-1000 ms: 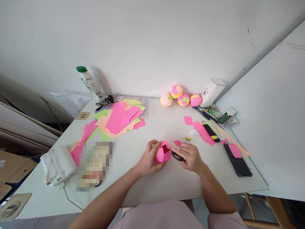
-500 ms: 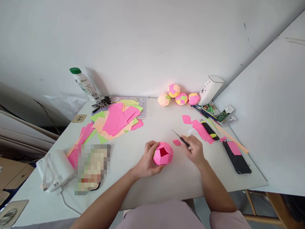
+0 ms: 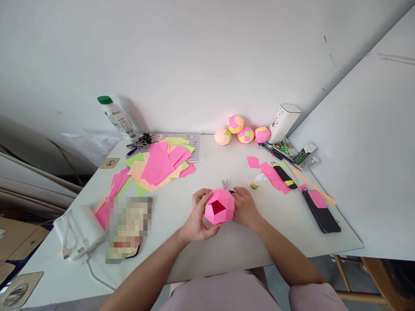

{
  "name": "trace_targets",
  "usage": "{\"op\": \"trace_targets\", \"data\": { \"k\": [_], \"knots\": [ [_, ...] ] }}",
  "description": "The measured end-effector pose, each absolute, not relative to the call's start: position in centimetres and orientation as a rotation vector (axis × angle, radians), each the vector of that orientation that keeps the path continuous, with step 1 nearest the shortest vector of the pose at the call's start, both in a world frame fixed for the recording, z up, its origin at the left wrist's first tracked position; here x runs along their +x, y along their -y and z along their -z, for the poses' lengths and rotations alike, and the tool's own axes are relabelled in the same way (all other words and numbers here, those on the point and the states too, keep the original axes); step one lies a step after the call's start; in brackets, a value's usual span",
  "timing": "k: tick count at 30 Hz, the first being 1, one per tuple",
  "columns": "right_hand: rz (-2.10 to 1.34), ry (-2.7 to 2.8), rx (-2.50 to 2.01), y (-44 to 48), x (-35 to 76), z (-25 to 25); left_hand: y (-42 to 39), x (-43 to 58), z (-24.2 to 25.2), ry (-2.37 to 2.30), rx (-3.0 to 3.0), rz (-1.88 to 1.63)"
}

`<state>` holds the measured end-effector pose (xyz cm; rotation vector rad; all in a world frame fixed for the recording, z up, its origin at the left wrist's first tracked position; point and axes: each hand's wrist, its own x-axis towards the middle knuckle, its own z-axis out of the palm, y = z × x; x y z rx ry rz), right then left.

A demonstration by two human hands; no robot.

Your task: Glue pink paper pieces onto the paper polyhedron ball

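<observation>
My left hand [image 3: 197, 218] is closed around the side of a pink, many-faced paper ball [image 3: 228, 205]. A diamond-shaped hole in the ball faces up toward me, dark red inside, and a bit of green shows at its left edge. Fingers of my right hand [image 3: 245, 206] are closed on a thin metal tool [image 3: 225, 185] with a dark handle. Its two slim prongs stand apart just beyond the ball, while most of the handle is hidden. That hand is close against the ball's right side; whether it touches is unclear.
Coloured paper pieces [image 3: 158, 166] lie at back left, beside a bottle [image 3: 118, 119] and keys [image 3: 141, 142]. Several finished paper balls [image 3: 235, 124] sit by the wall. To the right are a glue bottle [image 3: 256, 183], pink slips [image 3: 274, 177], a cutter [image 3: 284, 176] and a black case [image 3: 320, 211].
My right hand has moved left with the metal tool, up to the ball, uncovering the glue bottle. A small pink paper diamond beside it is out of sight. The ball has turned slightly.
</observation>
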<state>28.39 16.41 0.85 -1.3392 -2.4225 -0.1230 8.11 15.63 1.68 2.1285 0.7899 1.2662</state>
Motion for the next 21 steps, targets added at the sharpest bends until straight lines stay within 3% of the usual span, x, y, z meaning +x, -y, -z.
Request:
{"op": "trace_targets", "data": {
  "k": [6,13,21],
  "knots": [
    [0.123,2.270,-1.457,-17.3,29.9,-0.8,-15.8,8.0,-1.5,-0.916,2.183,-1.255],
    [-0.008,2.135,-2.009,-17.5,30.2,-1.1,-16.1,8.1,-1.1,-1.048,2.226,-1.162],
    [-0.223,1.953,-1.922,-17.7,30.7,-0.3,-16.3,7.8,-0.6,-1.075,2.257,-1.034]
  ]
}}
